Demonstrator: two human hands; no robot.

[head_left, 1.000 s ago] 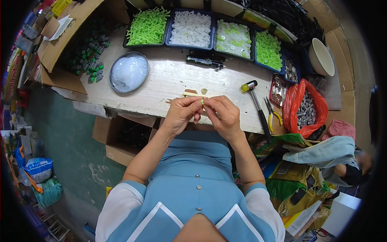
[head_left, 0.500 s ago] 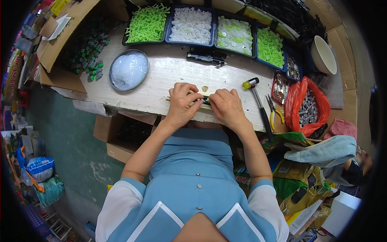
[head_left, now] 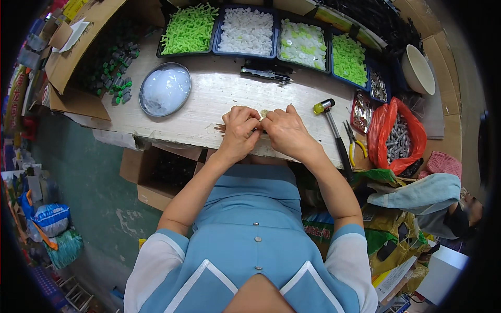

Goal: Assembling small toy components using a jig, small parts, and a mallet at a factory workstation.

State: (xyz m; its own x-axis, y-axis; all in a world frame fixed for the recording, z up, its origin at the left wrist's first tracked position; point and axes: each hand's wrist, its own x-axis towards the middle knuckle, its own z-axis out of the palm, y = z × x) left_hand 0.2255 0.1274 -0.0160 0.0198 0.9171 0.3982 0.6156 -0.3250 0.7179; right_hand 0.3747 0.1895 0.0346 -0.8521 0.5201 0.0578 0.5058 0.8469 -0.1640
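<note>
My left hand (head_left: 240,131) and my right hand (head_left: 287,131) meet over the front edge of the worktable (head_left: 209,94). Thumb and fingers of the left are pinched together. The right has its fingers curled in against the left fingertips. Whatever they hold between them is small and almost wholly covered by the fingers. Brownish strips (head_left: 220,128) lie beside the left hand. Behind the hands are slim black tool-like pieces (head_left: 266,73). A hammer (head_left: 336,136) with a yellow-ended head lies right of my right hand, beside yellow-handled pliers (head_left: 356,145).
Along the back stand trays of green pieces (head_left: 189,28), white pieces (head_left: 246,31), mixed caps (head_left: 302,44) and green parts (head_left: 348,60). A round dish (head_left: 166,89) sits left, near grey-green parts (head_left: 122,88). At right are a red bag (head_left: 383,130) of grey parts and a bowl (head_left: 418,70).
The right hand has shifted slightly left and turned over the left fingertips. The small dark and green part seen between the hands before is now hidden.
</note>
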